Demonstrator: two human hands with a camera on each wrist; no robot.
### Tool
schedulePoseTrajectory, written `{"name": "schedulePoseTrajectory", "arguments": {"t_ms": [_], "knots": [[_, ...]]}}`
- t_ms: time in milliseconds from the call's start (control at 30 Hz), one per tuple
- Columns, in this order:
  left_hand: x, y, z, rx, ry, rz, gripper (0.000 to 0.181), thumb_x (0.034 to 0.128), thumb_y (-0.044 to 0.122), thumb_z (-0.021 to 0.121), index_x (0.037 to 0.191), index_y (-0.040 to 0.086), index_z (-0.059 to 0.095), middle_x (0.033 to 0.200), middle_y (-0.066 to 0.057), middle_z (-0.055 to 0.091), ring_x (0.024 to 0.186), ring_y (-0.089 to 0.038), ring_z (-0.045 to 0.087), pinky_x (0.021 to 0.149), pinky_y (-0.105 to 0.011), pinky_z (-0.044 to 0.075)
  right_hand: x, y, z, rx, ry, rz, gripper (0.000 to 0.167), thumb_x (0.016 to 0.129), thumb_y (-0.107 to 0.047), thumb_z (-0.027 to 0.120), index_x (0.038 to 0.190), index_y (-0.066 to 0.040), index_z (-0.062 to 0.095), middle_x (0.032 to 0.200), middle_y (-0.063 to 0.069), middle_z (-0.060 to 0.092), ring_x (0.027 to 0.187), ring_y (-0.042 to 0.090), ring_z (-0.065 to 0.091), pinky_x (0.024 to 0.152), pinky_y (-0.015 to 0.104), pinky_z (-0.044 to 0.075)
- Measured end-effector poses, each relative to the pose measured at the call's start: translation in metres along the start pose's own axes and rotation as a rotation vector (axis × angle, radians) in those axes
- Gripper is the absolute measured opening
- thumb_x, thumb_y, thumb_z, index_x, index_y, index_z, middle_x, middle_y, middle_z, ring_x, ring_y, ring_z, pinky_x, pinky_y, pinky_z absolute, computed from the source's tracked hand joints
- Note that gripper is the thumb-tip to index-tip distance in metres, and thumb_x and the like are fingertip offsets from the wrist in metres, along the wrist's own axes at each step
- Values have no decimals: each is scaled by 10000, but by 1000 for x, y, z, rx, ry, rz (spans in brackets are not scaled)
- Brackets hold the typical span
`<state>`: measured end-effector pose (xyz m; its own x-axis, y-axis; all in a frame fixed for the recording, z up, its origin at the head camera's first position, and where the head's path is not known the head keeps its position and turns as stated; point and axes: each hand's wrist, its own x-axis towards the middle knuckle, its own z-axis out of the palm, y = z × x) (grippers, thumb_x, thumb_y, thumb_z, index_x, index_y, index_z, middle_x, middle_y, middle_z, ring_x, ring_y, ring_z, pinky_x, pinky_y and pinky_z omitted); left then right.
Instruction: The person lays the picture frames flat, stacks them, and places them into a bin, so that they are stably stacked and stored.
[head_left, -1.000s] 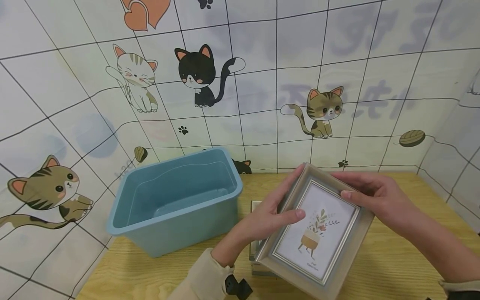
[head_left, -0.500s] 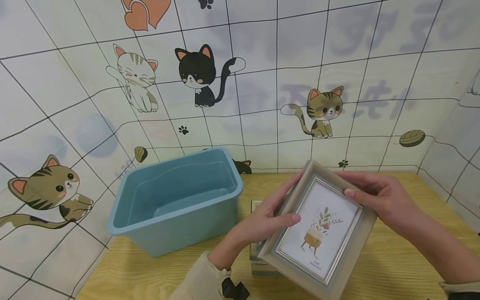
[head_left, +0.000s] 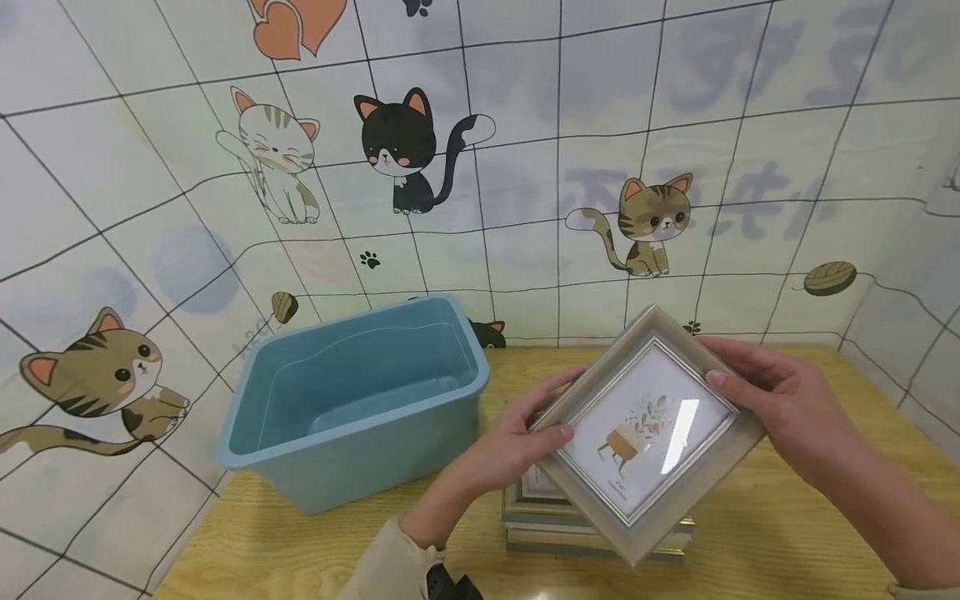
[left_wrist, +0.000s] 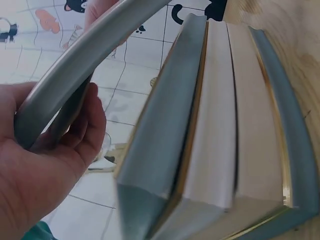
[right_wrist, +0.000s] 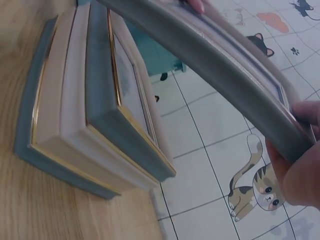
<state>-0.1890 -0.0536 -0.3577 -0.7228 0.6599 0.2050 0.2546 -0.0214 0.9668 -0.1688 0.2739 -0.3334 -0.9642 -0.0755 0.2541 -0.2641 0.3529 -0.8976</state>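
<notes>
A grey-beige picture frame (head_left: 600,392) with a printed potted-plant card behind its glass is held tilted above the table. My left hand (head_left: 517,437) grips its left edge, thumb on the front. On the upper right edge my right hand (head_left: 787,408) pinches it, thumb in front and fingers behind. Beneath it lies a stack of picture frames (head_left: 592,537), partly hidden by the held one. The left wrist view shows the stack's grey-blue and cream side edges (left_wrist: 215,115), and the left fingers (left_wrist: 92,122) curled behind the held frame.
A light-blue plastic bin (head_left: 390,450) stands to the left on the wooden table (head_left: 795,517), its inside visible with nothing in it. Behind the table hangs a white grid-patterned sheet (head_left: 525,192) printed with cartoon cats.
The held frame has turned clockwise and come up slightly to the right, exposing more of the stack. A bright reflection now shows on its glass. Both hands keep their hold.
</notes>
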Motion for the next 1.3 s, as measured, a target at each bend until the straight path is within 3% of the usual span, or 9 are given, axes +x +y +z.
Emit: {"name": "schedulePoseTrajectory", "arguments": {"t_ms": [267, 433, 633, 733, 833, 967, 1067, 1167, 1300], "knots": [[0, -16, -4, -101, 264, -60, 478, 1018, 119, 617, 1483, 209, 553, 1354, -113, 571, 1043, -226, 653, 825, -364, 576, -6, 6, 16, 531, 33, 76, 379, 992, 9, 646, 1290, -213, 720, 1172, -123, 721, 874, 95, 701, 663, 268, 590], [-2, -19, -2, -165, 357, -85, 424, 1001, 155, 638, 1424, 166, 605, 1277, -106, 591, 943, -214, 685, 778, -355, 586, -11, 10, 23, 591, 49, 178, 335, 1004, -46, 652, 1242, -269, 726, 1118, -107, 726, 837, 136, 712, 666, 306, 600], [-1, -21, 3, -143, 499, -99, 377, 989, 164, 657, 1365, 170, 640, 1230, -112, 605, 955, -217, 659, 789, -353, 574, -17, 17, 32, 578, 98, 216, 316, 998, -89, 676, 1231, -302, 698, 1086, -110, 720, 852, 128, 705, 681, 313, 603], [3, -24, 5, -102, 582, -103, 351, 987, 132, 654, 1337, 161, 643, 1181, -121, 607, 939, -212, 638, 772, -339, 558, -24, 20, 40, 539, 107, 238, 339, 1011, -93, 657, 1266, -317, 655, 1065, -118, 703, 853, 120, 699, 676, 320, 603], [6, -25, 7, -45, 651, -105, 321, 990, 97, 641, 1309, 126, 649, 1179, -104, 605, 973, -207, 600, 810, -338, 519, -32, 21, 49, 404, 89, 267, 422, 1036, -117, 622, 1428, -257, 552, 1097, -102, 672, 877, 95, 687, 686, 329, 602], [10, -27, 6, 71, 708, -101, 269, 988, 73, 618, 1247, 118, 676, 1297, -53, 595, 1182, -226, 524, 1015, -435, 426, -39, 19, 57, 132, 33, 243, 601, 1052, -132, 594, 1594, -73, 340, 1257, 142, 627, 938, 91, 675, 693, 341, 602], [14, -29, 4, 130, 721, -110, 258, 979, 50, 599, 1207, 124, 697, 1348, -31, 595, 1286, -233, 466, 1101, -487, 348, -42, 18, 60, -30, -19, 183, 646, 1037, -111, 612, 1590, 16, 301, 1298, 302, 577, 971, 170, 689, 680, 329, 596], [18, -33, 0, 162, 719, -130, 256, 970, 38, 595, 1182, 122, 711, 1326, -29, 619, 1286, -229, 475, 1088, -482, 360, -44, 20, 61, -171, -67, 124, 666, 1018, -110, 644, 1571, 58, 312, 1213, 273, 629, 910, 197, 703, 645, 296, 575], [21, -35, -3, 199, 683, -146, 250, 977, 46, 596, 1183, 117, 719, 1317, -36, 632, 1249, -235, 495, 1031, -468, 398, -45, 23, 60, -286, -99, 84, 667, 1023, -129, 641, 1562, 81, 310, 1105, 171, 665, 777, 128, 673, 583, 291, 542]]}}
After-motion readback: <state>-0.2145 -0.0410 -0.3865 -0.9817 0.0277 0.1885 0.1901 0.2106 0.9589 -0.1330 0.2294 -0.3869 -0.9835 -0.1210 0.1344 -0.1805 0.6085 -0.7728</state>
